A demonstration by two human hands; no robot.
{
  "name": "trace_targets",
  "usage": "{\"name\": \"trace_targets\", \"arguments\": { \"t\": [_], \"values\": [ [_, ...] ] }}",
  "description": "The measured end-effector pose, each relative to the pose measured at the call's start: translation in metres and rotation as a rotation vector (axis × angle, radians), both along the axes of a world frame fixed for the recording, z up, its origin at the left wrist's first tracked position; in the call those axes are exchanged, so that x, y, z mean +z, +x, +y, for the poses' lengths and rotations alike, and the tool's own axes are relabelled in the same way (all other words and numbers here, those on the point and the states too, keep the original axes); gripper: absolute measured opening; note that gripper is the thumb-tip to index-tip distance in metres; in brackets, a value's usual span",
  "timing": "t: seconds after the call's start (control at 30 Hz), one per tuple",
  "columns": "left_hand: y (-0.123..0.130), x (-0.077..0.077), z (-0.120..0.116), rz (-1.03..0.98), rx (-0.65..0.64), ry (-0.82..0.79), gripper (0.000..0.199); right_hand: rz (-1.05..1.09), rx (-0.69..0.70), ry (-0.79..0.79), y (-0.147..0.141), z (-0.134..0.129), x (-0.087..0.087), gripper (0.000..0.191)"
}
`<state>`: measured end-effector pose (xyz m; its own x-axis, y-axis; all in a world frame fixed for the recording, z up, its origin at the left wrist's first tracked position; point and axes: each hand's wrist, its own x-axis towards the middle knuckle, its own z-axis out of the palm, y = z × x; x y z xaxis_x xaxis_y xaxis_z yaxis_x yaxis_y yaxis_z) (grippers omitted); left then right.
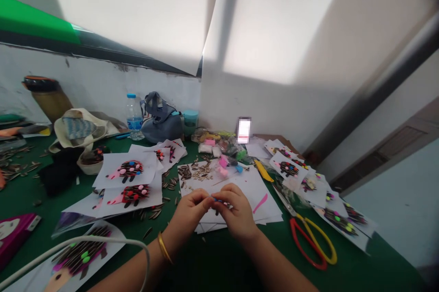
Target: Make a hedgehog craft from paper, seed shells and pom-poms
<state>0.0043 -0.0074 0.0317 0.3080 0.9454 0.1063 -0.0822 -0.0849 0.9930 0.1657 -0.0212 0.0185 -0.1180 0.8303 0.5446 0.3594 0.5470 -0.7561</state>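
Observation:
My left hand (192, 209) and my right hand (237, 212) meet over white paper sheets (240, 196), fingertips pinched together on a small bit of blue clay (215, 199). My fingers hide most of it. Dark seed pieces partly show on the paper beneath my right hand. Just beyond my hands lie sunflower seeds (185, 172), pale kernels (202, 173), lumps of pink clay (222, 172) and a lump of blue clay (238, 168). A flat pink clay strip (260, 203) rests on the paper to the right of my right hand.
Finished seed-and-clay hedgehog pictures lie left (128, 171) and right (290, 168). Scissors (308, 237) and a yellow cutter (263, 171) lie to the right. Behind stand a water bottle (134, 120), a grey-blue bag (161, 123) and a phone (244, 131). A white cable (103, 239) crosses the lower left.

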Motion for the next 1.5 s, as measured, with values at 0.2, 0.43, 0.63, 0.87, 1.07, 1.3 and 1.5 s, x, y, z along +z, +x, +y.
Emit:
{"name": "trace_targets", "arguments": {
  "t": [0.2, 0.43, 0.63, 0.87, 1.07, 1.3, 1.5],
  "values": [
    [0.000, -0.002, 0.002, 0.025, -0.085, -0.136, 0.029, -0.069, 0.012, 0.021, 0.003, -0.001, 0.000, 0.012],
    [0.001, 0.001, 0.002, -0.013, -0.041, -0.181, 0.032, -0.020, 0.012, -0.024, 0.007, 0.002, 0.005, 0.010],
    [0.003, -0.007, 0.001, -0.046, -0.113, -0.193, 0.034, -0.040, 0.019, -0.060, 0.006, 0.002, 0.003, 0.010],
    [0.004, -0.009, 0.002, -0.102, -0.089, -0.279, 0.031, -0.006, -0.004, -0.101, 0.002, 0.001, 0.001, 0.004],
    [0.006, -0.013, 0.002, -0.333, -0.033, -0.470, 0.027, 0.117, -0.014, -0.167, 0.008, 0.007, -0.007, 0.024],
    [0.009, -0.014, 0.001, -0.464, -0.065, -0.538, 0.033, 0.163, 0.012, -0.181, 0.005, 0.009, -0.009, 0.032],
    [0.011, -0.016, 0.001, -0.222, -0.065, -0.438, 0.031, 0.111, -0.085, -0.197, 0.003, 0.008, -0.014, 0.024]
  ]
}}
